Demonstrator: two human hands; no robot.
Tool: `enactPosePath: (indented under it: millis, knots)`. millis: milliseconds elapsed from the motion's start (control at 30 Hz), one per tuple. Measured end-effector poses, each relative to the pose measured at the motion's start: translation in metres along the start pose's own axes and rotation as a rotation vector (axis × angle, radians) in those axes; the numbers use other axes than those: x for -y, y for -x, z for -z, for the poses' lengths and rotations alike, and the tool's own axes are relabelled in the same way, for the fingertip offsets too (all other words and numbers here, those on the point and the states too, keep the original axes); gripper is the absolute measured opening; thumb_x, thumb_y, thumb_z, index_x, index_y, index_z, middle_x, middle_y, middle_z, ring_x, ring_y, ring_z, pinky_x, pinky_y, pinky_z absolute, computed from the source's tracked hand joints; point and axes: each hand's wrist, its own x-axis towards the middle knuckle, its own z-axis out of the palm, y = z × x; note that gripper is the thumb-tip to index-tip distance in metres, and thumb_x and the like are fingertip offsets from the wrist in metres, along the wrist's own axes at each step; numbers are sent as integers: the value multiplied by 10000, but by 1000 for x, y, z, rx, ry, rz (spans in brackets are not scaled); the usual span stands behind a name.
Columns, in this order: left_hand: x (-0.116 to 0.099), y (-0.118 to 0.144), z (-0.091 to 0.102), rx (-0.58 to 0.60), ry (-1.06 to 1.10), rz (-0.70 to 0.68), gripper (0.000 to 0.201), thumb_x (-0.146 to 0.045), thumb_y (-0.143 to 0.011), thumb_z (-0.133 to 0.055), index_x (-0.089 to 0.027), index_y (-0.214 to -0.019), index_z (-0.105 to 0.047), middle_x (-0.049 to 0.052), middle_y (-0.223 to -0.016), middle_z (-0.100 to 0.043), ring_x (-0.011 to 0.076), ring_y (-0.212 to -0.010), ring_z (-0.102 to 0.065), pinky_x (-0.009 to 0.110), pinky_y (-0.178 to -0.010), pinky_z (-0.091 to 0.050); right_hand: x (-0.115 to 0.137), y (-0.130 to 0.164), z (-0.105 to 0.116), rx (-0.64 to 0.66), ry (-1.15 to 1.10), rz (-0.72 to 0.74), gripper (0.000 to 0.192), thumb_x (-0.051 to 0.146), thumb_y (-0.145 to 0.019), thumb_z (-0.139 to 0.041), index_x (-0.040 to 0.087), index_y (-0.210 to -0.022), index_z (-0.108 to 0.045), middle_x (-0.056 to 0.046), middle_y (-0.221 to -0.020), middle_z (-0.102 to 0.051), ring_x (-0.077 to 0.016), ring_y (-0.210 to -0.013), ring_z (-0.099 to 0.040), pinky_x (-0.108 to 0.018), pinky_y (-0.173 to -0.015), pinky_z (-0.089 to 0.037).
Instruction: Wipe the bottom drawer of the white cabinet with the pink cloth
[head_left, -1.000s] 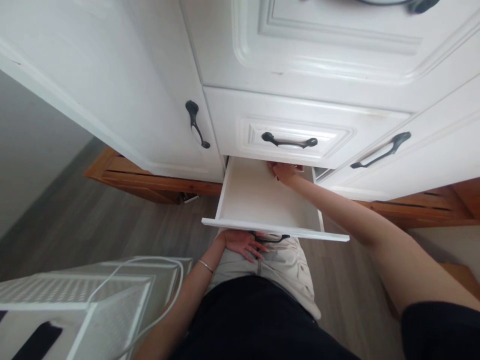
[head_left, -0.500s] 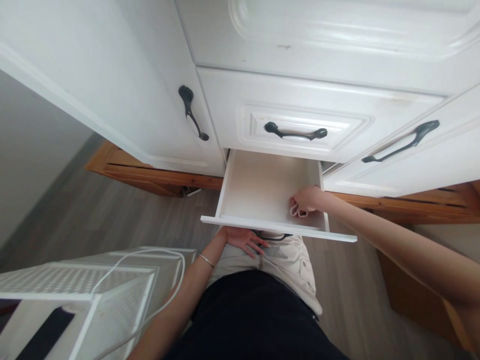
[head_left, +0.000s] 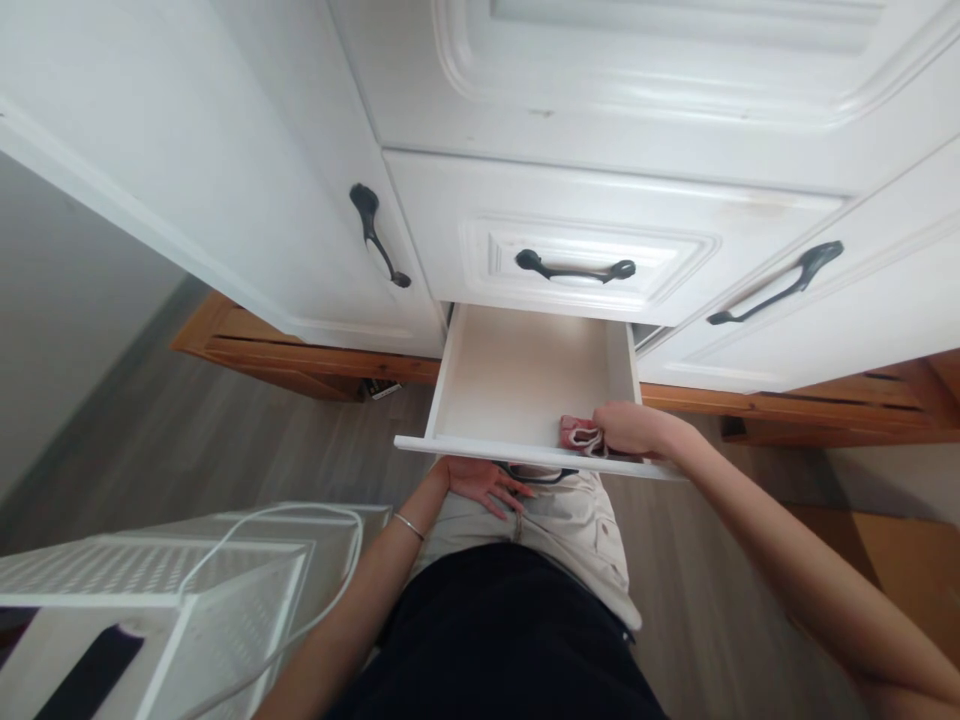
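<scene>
A white drawer (head_left: 517,370) stands pulled out from the cabinet in front of my body. Inside its front right corner, my right hand (head_left: 628,428) is closed on a small folded cloth (head_left: 576,434), pinkish red with white edges. The cloth is low in the drawer; whether it rests on the bottom I cannot tell. Just below the drawer front, my left hand (head_left: 486,484) lies with its fingers spread and nothing in it. It is beside the drawer's dark handle (head_left: 551,476), which is partly hidden by the drawer front.
Above is a closed drawer with a dark handle (head_left: 576,268), flanked by a left cabinet door (head_left: 300,200) and a right cabinet door (head_left: 825,310). A wooden base (head_left: 315,358) runs beneath. At lower left stands a white mesh rack (head_left: 247,590) with a white cable (head_left: 292,508) over it.
My right hand has moved slightly left and toward the drawer front with the cloth, and more of the cloth now shows. My left hand has barely moved. The view has shifted slightly.
</scene>
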Motion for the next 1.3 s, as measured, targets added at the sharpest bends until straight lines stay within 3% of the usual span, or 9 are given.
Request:
enactPosePath:
  millis: [200,400,567,700,933,1033,1167,1233,1300]
  knots:
    - [3,-2,5,5,29,-36,465,-279,-1078,-320,-78,-1431,-545,246,-1416,-646,347,-1173,-701,627,-1075,-440,-11,53,-11,-301,-354,114,449,95,-814,-498,189,-1126,-808,-115,-1035,-827,-251,-935,-749,-268,-804,-485]
    - [7,-11,15,94,-2,-60,544,-265,-1092,-156,-85,-1551,-386,216,-1390,-654,324,-1190,-700,564,-983,-516,-13,66,-40,-582,-540,36,602,72,-754,-432,224,-1225,-773,-71,-1182,-803,-240,-1042,-731,-282,-888,-501]
    - [17,-16,28,223,-99,-118,577,-361,-1044,-433,-154,-1582,-395,212,-1535,-548,348,-1325,-633,592,-1084,-455,-11,61,-54,-741,-683,-20,569,175,-786,-461,200,-1270,-761,-85,-1169,-809,-267,-1048,-731,-324,-900,-520]
    - [34,-17,35,289,-178,-153,707,-550,-959,-624,-247,-1572,-445,200,-1617,-466,376,-1408,-566,621,-1136,-413,-16,55,-58,-811,-714,-103,531,221,-728,-452,155,-1116,-809,-82,-976,-822,-271,-909,-722,-343,-843,-520]
    - [55,-26,47,321,-237,-261,646,-589,-999,-551,-332,-1580,-436,173,-1585,-515,363,-1404,-576,638,-1108,-425,-21,51,-61,-925,-1095,-126,326,294,-626,-540,178,-802,-789,-75,-817,-807,-279,-830,-712,-332,-709,-533]
    - [56,-24,41,258,-260,-296,641,-598,-990,-559,-340,-1567,-459,174,-1540,-563,366,-1363,-611,675,-1100,-418,-29,45,-68,-1069,-1360,-125,221,337,-569,-627,180,-686,-730,-74,-686,-760,-277,-740,-703,-348,-651,-550]
    - [59,-20,10,80,-341,-399,729,-639,-910,-651,-336,-1554,-496,167,-1528,-580,382,-1364,-607,680,-1123,-418,-48,38,-86,-1381,-1735,-38,237,317,-503,-717,200,-709,-702,-65,-633,-722,-283,-687,-717,-409,-641,-616]
    - [61,-27,-4,-109,-402,-559,745,-670,-786,-759,-327,-1435,-625,145,-1490,-619,378,-1350,-615,621,-1134,-449,-57,42,-98,-1531,-1752,-3,298,338,-569,-705,226,-840,-752,-80,-737,-760,-310,-760,-753,-472,-702,-660]
    - [58,-41,-10,-446,-471,-790,732,-811,-652,-750,-328,-1203,-753,117,-1378,-698,372,-1282,-657,581,-1122,-477,-63,51,-112,-1604,-1652,23,399,420,-686,-634,304,-1040,-777,-86,-918,-797,-347,-853,-781,-554,-737,-681]
